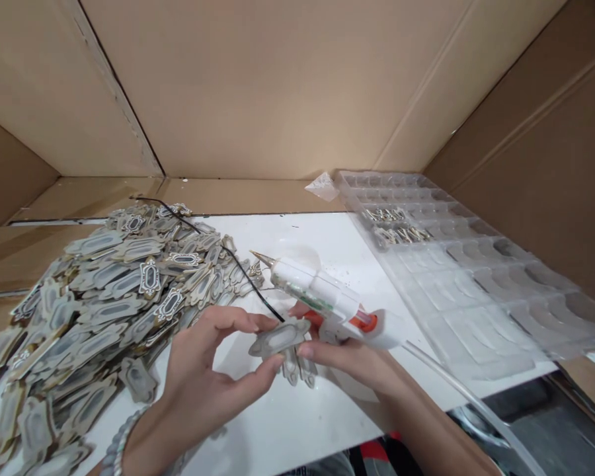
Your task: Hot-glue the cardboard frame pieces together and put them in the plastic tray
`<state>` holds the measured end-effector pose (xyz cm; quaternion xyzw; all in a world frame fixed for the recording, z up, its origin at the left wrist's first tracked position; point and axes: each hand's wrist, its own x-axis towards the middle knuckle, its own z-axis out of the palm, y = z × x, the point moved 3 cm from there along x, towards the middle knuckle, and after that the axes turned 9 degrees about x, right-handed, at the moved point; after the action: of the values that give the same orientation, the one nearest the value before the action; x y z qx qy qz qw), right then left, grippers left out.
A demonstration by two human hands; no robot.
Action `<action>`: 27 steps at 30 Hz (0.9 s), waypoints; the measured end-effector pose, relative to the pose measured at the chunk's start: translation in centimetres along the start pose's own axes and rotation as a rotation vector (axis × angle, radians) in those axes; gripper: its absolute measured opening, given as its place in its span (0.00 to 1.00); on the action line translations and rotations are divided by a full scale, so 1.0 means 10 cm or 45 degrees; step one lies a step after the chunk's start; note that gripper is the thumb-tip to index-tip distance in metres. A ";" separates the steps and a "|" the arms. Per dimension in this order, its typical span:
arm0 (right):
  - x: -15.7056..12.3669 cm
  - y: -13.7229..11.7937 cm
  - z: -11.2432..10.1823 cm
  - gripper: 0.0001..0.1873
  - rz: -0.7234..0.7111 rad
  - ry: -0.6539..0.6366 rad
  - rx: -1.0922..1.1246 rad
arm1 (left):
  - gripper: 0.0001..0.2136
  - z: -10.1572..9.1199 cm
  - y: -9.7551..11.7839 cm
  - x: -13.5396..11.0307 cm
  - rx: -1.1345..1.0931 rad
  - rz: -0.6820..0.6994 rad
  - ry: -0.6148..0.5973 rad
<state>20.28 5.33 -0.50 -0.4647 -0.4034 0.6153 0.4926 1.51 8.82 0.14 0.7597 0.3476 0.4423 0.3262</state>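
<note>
A grey ornate frame-shaped plaque [281,336] is pinched between the thumb and index finger of my left hand [218,363]. My right hand [347,360] presses its thumb on the plaque's right end, its other fingers mostly hidden. Below the plaque, two similar pieces [297,371] poke out; whether they are held or lie on the table I cannot tell. A white and clear glue gun [320,287] with orange parts and a brass nozzle sits against my right hand, pointing up-left; the grip on its handle is hidden.
A large heap of similar plaques [109,291] spreads on the left. A thin black wire [250,281] crosses near it. On the right lies a clear compartment tray [476,284] with small metal pieces [401,235]. A long glue stick [466,393] trails right; cardboard walls [277,86] enclose the white table.
</note>
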 end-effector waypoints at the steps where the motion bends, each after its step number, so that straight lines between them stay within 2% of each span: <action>1: 0.00 0.00 0.00 0.26 0.007 -0.010 0.017 | 0.19 0.00 -0.01 0.00 -0.067 -0.055 -0.014; 3: 0.01 -0.01 -0.01 0.26 0.004 -0.035 0.025 | 0.18 0.02 -0.03 0.03 -0.296 -0.233 -0.090; 9: -0.01 -0.04 -0.01 0.30 -0.031 -0.144 0.076 | 0.13 0.19 0.04 0.08 -1.209 -0.887 -0.492; 11: -0.02 -0.02 0.00 0.28 -0.022 -0.201 0.118 | 0.12 0.25 0.09 0.04 -1.422 -1.042 -0.616; 13: -0.02 0.00 0.04 0.21 -0.037 -0.329 0.172 | 0.12 0.30 0.11 -0.01 -1.620 -1.139 -0.703; 16: -0.03 0.02 0.08 0.15 -0.076 -0.502 0.270 | 0.10 0.35 0.09 -0.09 -1.813 -1.224 -0.727; 19: -0.03 0.03 0.09 0.13 -0.076 -0.516 0.329 | 0.11 0.37 0.05 -0.13 -1.915 -1.235 -0.728; 22: -0.04 0.05 0.10 0.14 -0.001 -0.534 0.318 | 0.13 0.38 0.04 -0.15 -1.945 -1.221 -0.754; 24: -0.04 0.07 0.08 0.17 0.043 -0.482 0.263 | 0.15 0.38 0.06 -0.14 -1.929 -1.196 -0.790; 27: -0.04 0.04 -0.01 0.21 -0.018 -0.245 0.102 | 0.19 0.32 0.08 -0.08 -1.715 -1.124 -0.765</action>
<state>20.31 4.90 -0.89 -0.3807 -0.4272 0.6693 0.4739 4.30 7.14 -0.78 0.2843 0.1737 0.1671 0.9279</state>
